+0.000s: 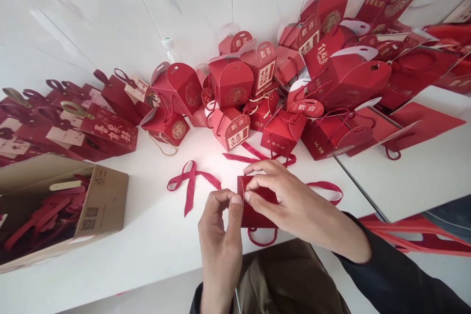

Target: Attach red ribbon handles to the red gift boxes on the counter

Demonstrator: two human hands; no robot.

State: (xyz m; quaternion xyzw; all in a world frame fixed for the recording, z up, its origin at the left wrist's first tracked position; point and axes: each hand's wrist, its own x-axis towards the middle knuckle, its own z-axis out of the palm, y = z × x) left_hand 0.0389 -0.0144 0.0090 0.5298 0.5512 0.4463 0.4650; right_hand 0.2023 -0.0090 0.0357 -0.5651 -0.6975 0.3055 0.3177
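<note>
A small red gift box (259, 213) sits near the table's front edge, partly covered by my hands. A twisted red cord handle (263, 241) hangs out on its near side. My left hand (222, 225) pinches the box's left edge between thumb and fingers. From above and the right, my right hand (281, 194) grips the same edge, its fingertips close to my left thumb. A looped red ribbon (189, 181) lies to the left, and another ribbon (329, 186) curves out to the right of the box.
Several finished red gift boxes (233, 86) crowd the back against a tiled wall. Red bags with strap handles (110, 130) stand at the left. An open cardboard box (106, 196) holds red straps. Flat red card (427, 125) lies on the right-hand white table (405, 186).
</note>
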